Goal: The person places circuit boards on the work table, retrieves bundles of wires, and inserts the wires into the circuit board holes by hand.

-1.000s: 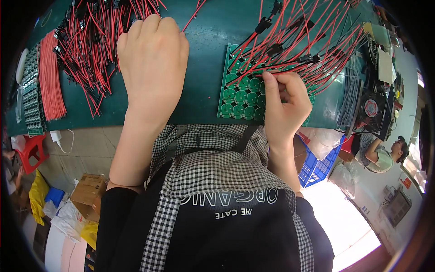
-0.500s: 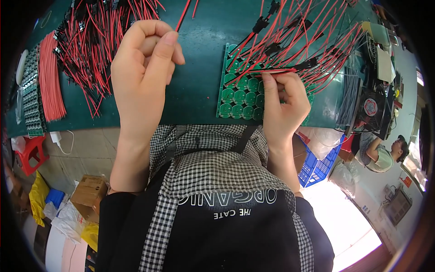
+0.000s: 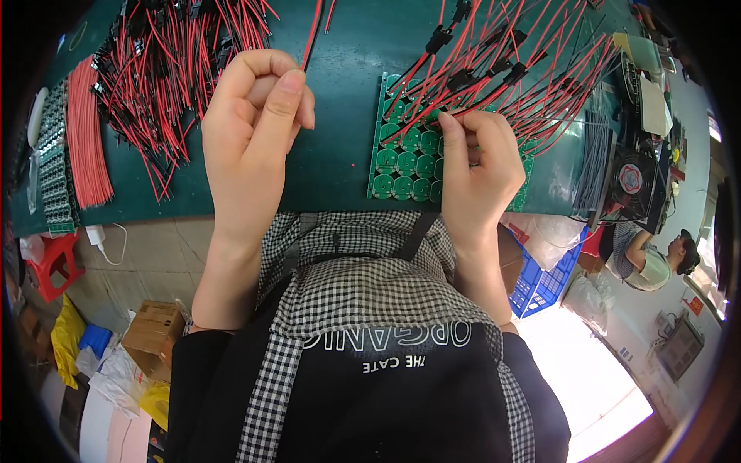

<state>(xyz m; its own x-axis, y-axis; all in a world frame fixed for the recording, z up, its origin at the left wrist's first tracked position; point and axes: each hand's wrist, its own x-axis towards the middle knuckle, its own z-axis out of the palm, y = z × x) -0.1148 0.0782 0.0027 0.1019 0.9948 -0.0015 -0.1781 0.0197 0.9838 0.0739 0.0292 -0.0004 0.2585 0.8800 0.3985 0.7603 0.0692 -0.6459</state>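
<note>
My left hand (image 3: pixel 251 135) is raised above the table's near side, its fingers curled and its thumb pressed to the forefinger. From that pinch a red-and-black wire lead (image 3: pixel 314 35) runs up toward the far edge of the view. Over a panel of green circuit boards (image 3: pixel 405 162), my right hand (image 3: pixel 485 166) is closed, thumb and forefinger pinching a wire lead close to the boards. The pinched end is mostly hidden by the fingertips. Several red and black leads with black plug connectors (image 3: pixel 515 73) lie fanned across the panel's far part.
A large heap of red and black leads (image 3: pixel 158 85) covers the table's left side, beside a bundle of red wires (image 3: pixel 86 139) and stacked board panels (image 3: pixel 58 162). Grey wires (image 3: pixel 593 166) and a black fan (image 3: pixel 631 180) stand at right. A person (image 3: pixel 648 258) sits beyond.
My right hand has shifted slightly left and away from me over the panel, and the lead lying across its fingertips has swung. The left hand has lowered slightly toward me, still pinching its lead.
</note>
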